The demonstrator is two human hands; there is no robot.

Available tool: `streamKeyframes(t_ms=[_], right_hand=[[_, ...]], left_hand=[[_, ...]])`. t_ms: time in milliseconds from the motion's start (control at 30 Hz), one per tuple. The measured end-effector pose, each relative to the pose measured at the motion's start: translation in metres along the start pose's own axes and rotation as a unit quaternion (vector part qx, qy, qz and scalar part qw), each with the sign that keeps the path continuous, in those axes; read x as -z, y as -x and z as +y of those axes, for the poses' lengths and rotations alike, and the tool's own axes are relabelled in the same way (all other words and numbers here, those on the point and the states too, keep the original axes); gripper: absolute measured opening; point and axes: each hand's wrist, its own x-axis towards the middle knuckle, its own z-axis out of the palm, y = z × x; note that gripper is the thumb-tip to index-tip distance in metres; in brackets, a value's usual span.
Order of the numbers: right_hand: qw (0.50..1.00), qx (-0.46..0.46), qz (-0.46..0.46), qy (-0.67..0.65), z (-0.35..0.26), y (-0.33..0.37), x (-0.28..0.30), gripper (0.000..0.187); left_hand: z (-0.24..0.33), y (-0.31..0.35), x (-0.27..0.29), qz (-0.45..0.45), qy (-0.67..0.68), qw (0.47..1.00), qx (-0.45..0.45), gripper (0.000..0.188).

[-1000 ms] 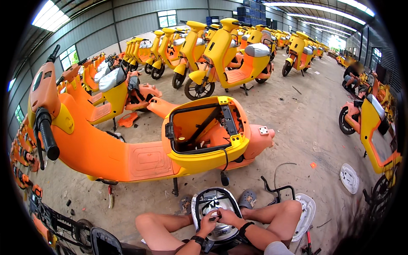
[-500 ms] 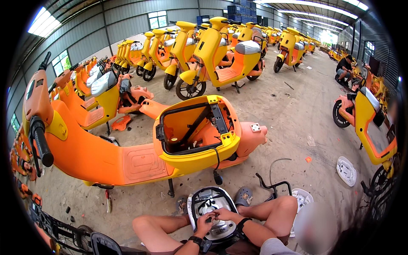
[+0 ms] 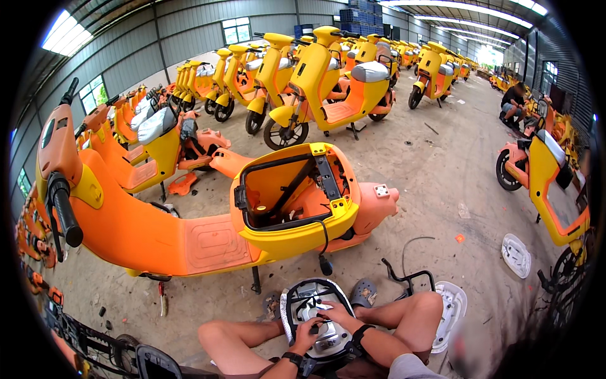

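Note:
An upturned scooter seat (image 3: 289,316) with a silvery-white underside and black rim lies between my legs. Over its near-left part, my left hand (image 3: 304,336) is closed around a small black piece (image 3: 314,329), too small to name. My right hand (image 3: 338,314) reaches across the seat's middle from the right, fingers stretched out and resting on the underside, apart from my left hand. What lies beneath its palm is hidden. Just beyond stands an orange and yellow scooter (image 3: 214,240), its seat opening uncovered and a black cable (image 3: 326,252) hanging from its side.
A bent black metal rack (image 3: 410,278) and a white seat base (image 3: 449,309) lie to my right, another white base (image 3: 516,256) farther off. A red-handled tool (image 3: 162,297) is on the floor at left. Rows of yellow scooters (image 3: 309,82) fill the background. A person (image 3: 512,104) crouches at far right.
My hands, together at the small black piece before, have come apart. The right one has shifted its fingers up and spread them over the seat's underside; the left keeps the piece.

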Motion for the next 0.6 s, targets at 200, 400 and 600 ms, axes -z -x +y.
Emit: streamKeyframes(t_ms=[200, 400, 600], right_hand=[[0.952, 0.049, 0.139, 0.268, 0.008, 0.000, 0.003, 0.053], [0.979, 0.038, 0.193, -0.060, 0.006, -0.004, 0.010, 0.035], [0.944, 0.118, 0.108, 0.288, -0.006, 0.016, 0.006, 0.050]], left_hand=[[0.008, 0.001, -0.001, 0.012, -0.009, 1.000, 0.015, 0.024], [0.010, 0.000, -0.002, 0.030, 0.010, 0.999, 0.009, 0.019], [0.023, -0.002, -0.001, 0.046, 0.003, 0.998, 0.052, 0.012]])
